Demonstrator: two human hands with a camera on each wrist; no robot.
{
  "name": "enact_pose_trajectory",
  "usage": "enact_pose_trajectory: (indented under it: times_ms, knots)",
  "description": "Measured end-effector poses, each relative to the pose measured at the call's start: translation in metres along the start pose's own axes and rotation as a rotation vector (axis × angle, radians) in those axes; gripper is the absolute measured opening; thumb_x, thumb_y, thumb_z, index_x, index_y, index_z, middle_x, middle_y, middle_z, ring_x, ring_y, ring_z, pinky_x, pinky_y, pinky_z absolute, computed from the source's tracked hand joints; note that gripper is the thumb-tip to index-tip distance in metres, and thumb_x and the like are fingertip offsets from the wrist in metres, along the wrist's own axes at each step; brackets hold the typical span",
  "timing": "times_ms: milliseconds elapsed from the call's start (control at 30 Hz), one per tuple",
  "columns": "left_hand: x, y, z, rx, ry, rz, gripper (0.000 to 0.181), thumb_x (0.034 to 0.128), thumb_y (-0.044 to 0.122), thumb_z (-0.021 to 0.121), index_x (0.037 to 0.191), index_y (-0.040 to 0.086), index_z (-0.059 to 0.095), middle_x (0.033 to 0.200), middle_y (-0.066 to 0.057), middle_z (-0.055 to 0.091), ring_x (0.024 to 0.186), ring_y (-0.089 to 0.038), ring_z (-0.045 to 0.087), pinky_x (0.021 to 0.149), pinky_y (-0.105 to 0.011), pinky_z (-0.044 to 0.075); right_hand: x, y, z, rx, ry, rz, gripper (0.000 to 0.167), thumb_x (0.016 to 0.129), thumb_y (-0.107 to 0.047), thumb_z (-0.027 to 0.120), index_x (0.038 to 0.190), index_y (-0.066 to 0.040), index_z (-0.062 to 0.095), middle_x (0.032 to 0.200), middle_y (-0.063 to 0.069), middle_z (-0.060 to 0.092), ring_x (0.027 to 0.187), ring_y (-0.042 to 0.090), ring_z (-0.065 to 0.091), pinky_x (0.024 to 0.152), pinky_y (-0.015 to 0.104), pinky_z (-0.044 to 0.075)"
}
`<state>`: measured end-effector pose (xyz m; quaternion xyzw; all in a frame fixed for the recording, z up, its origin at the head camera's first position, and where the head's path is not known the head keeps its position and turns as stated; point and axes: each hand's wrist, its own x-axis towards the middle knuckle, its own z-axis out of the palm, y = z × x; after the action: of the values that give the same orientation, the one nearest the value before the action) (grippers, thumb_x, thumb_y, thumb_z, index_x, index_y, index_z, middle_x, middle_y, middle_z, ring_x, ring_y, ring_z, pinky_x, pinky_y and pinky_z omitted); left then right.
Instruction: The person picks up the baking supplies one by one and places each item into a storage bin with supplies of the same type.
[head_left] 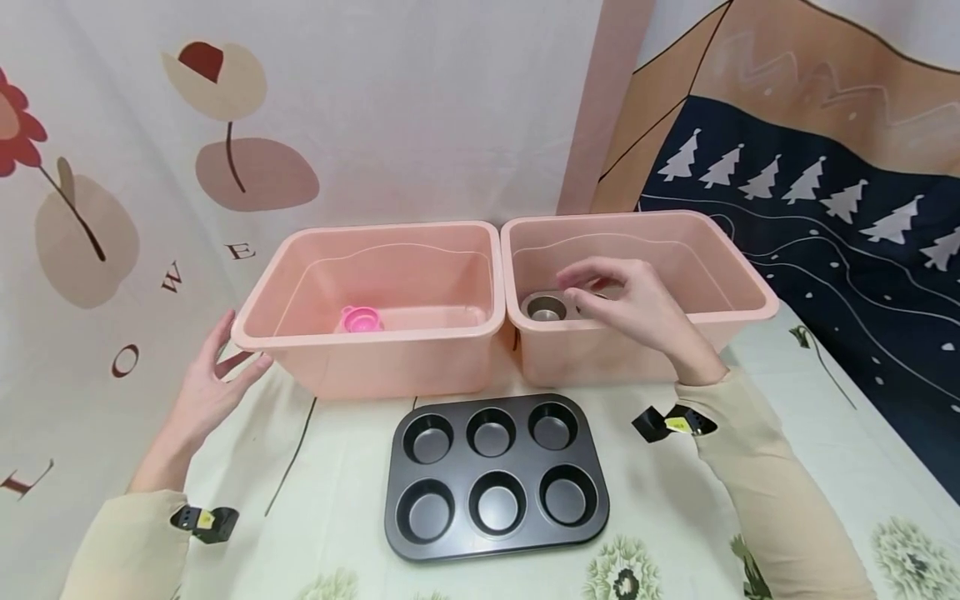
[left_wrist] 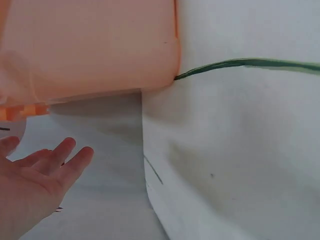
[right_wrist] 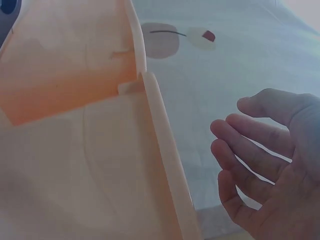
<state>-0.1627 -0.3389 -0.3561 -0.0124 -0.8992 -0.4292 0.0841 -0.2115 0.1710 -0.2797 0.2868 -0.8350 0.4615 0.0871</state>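
Observation:
Over the right pink bin (head_left: 652, 354), my right hand (head_left: 633, 304) hovers with its fingers loosely bent and nothing held. Below it, inside that bin, lies a metallic pan with round cups (head_left: 546, 308), partly hidden by the hand and the front rim. My left hand (head_left: 206, 392) is beside the left end of the left pink bin (head_left: 390, 367), fingers spread; the left wrist view shows them apart from the bin wall. A small bright pink cup (head_left: 362, 319) sits in the left bin. In front of both bins lies a dark grey six-cup muffin pan (head_left: 517, 475).
The two bins stand side by side, rims meeting at the middle. A pale tablecloth (head_left: 300, 533) with green flower prints covers the table. Behind hangs a printed cloth (head_left: 420, 108), with a dark tree-patterned fabric (head_left: 847, 275) at the right.

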Motion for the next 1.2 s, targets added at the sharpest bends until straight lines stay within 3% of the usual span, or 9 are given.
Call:
enact_pose_trajectory:
  times_ms: [67,133,233,333,567,600,800,1067,1200]
  knots:
    - [-0.003,-0.003,0.001,0.007,0.001,0.008,0.089,0.0949,0.022,0.063,0.157,0.018,0.0,0.156,-0.025,0.013,0.123,-0.056,0.036,0.071,-0.009,0.042,-0.003,0.003,-0.003,-0.023,0.008,-0.008,0.02,0.091,-0.003,0.063,0.109,-0.004,0.071,0.102,0.008,0.07,0.087,0.016,0.062,0.077,0.021,0.049]
    - [-0.006,-0.005,0.004,0.0,-0.006,0.026,0.09,0.0935,0.02,0.065,0.157,0.02,0.001,0.155,-0.026,0.015,0.123,-0.057,0.036,0.078,-0.011,0.046,-0.006,0.006,-0.007,-0.041,0.015,-0.01,0.02,0.091,-0.006,0.065,0.111,-0.004,0.071,0.103,0.007,0.07,0.086,0.017,0.062,0.076,0.021,0.049]
    - [-0.01,-0.006,0.007,-0.007,-0.023,0.054,0.092,0.0909,0.018,0.069,0.157,0.025,0.005,0.153,-0.025,0.019,0.124,-0.057,0.035,0.094,-0.043,0.047,-0.011,0.009,-0.013,-0.046,0.033,0.016,0.023,0.092,-0.009,0.065,0.114,-0.005,0.07,0.106,0.006,0.07,0.087,0.018,0.063,0.075,0.02,0.049]
    - [-0.014,-0.006,0.011,-0.016,-0.033,0.075,0.095,0.0889,0.016,0.071,0.157,0.026,0.007,0.152,-0.025,0.02,0.123,-0.058,0.035,0.09,-0.072,0.033,-0.016,0.012,-0.021,-0.037,0.055,0.038,0.025,0.093,-0.009,0.065,0.117,-0.004,0.069,0.111,0.008,0.068,0.095,0.015,0.063,0.083,0.023,0.049]
    - [-0.022,-0.01,0.014,0.038,-0.065,0.058,0.096,0.09,0.016,0.07,0.157,0.021,0.002,0.153,-0.026,0.02,0.122,-0.056,0.039,0.092,-0.048,0.046,-0.027,0.022,-0.04,-0.055,0.138,0.068,0.028,0.092,-0.004,0.064,0.119,0.001,0.066,0.121,0.014,0.063,0.11,0.005,0.055,0.095,0.025,0.046]
    - [-0.024,-0.011,0.015,0.044,-0.079,0.049,0.096,0.0903,0.017,0.07,0.157,0.018,0.001,0.153,-0.028,0.019,0.122,-0.057,0.038,0.09,-0.055,0.043,-0.029,0.023,-0.042,-0.053,0.151,0.075,0.027,0.092,-0.004,0.064,0.118,0.001,0.066,0.121,0.014,0.063,0.11,0.005,0.055,0.093,0.022,0.046]
    - [-0.035,-0.015,0.018,0.075,-0.129,0.026,0.096,0.0903,0.02,0.07,0.157,0.016,0.0,0.149,-0.033,0.024,0.119,-0.056,0.042,0.089,-0.06,0.039,-0.039,0.03,-0.057,-0.076,0.226,0.162,0.027,0.093,-0.01,0.064,0.118,0.0,0.067,0.124,0.013,0.06,0.111,0.014,0.055,0.086,0.016,0.047]
    - [-0.042,-0.024,0.023,0.09,-0.175,0.001,0.09,0.0907,0.022,0.07,0.156,0.007,0.009,0.147,-0.033,0.029,0.119,-0.053,0.044,0.088,-0.052,0.044,-0.053,0.039,-0.073,-0.17,0.275,0.312,0.031,0.094,-0.02,0.062,0.12,-0.004,0.067,0.127,0.014,0.058,0.115,0.017,0.044,0.094,0.05,0.036]
    - [-0.046,-0.029,0.026,0.089,-0.185,0.006,0.086,0.0903,0.02,0.07,0.154,0.005,0.015,0.144,-0.032,0.034,0.119,-0.05,0.046,0.085,-0.027,0.051,-0.059,0.045,-0.079,-0.204,0.253,0.344,0.034,0.095,-0.025,0.06,0.122,-0.005,0.066,0.131,0.016,0.055,0.123,0.027,0.04,0.096,0.059,0.031]
